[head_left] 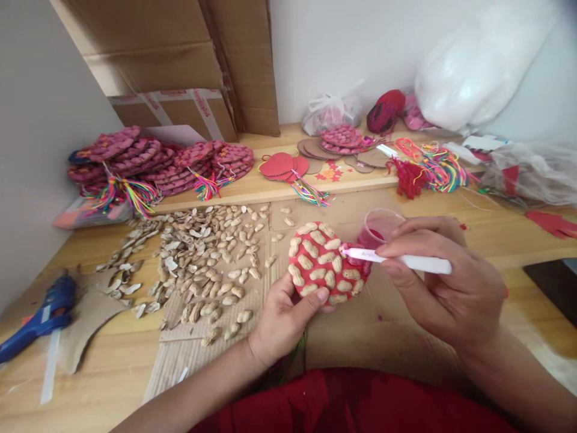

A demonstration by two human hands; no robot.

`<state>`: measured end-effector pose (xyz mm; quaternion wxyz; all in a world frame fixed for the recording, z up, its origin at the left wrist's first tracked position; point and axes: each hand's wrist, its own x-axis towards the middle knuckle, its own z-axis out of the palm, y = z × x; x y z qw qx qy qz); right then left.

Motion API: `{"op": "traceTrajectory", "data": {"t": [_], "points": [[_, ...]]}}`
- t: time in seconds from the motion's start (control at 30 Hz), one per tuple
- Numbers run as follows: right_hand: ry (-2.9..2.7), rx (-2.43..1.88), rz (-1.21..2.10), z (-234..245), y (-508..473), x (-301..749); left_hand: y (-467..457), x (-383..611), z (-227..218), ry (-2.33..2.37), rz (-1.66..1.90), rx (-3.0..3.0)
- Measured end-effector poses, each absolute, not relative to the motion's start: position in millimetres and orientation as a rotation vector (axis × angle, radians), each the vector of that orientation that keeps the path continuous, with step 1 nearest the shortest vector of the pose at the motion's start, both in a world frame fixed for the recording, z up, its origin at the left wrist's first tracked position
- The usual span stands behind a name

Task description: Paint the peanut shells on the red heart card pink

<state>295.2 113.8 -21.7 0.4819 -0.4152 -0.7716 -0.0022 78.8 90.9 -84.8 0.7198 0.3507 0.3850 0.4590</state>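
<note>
My left hand [293, 313] grips the lower edge of a round red disc [318, 272] covered with peanut shells, its thumb resting on the front. In my right hand [444, 282] is a white marker [424, 263], held like a pen and tilted slightly. Its pinkish tip touches the disc's right edge, where a few shells look dark pink. Just behind the marker stands a clear plastic cup [383, 224] with dark pink contents. The fingers partly cover the cup.
Peanut shells [211, 258] spread over cardboard at the left, beside a blue glue gun [49, 313]. Along the back shelf lie stacked pink discs [121, 156], red discs [285, 166] with tassels, colourful threads [444, 168] and plastic bags [331, 114]. A dark flat object [556, 285] lies far right.
</note>
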Motion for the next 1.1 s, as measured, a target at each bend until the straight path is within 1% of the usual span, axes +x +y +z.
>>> {"op": "traceTrajectory", "data": {"t": [0.13,0.8,1.1], "points": [[-1.892,-1.010,-0.123,-20.4,113.5,295.3,89.8,80.7,-80.0,0.858,1.017,0.797],[-1.912,-1.061,0.033,-22.2,113.3,297.7,91.7,78.5,-85.6,0.873,1.038,0.758],[-1.865,-1.029,-0.013,-22.9,114.4,297.7,92.2,78.7,-84.2,0.889,1.029,0.777]]}}
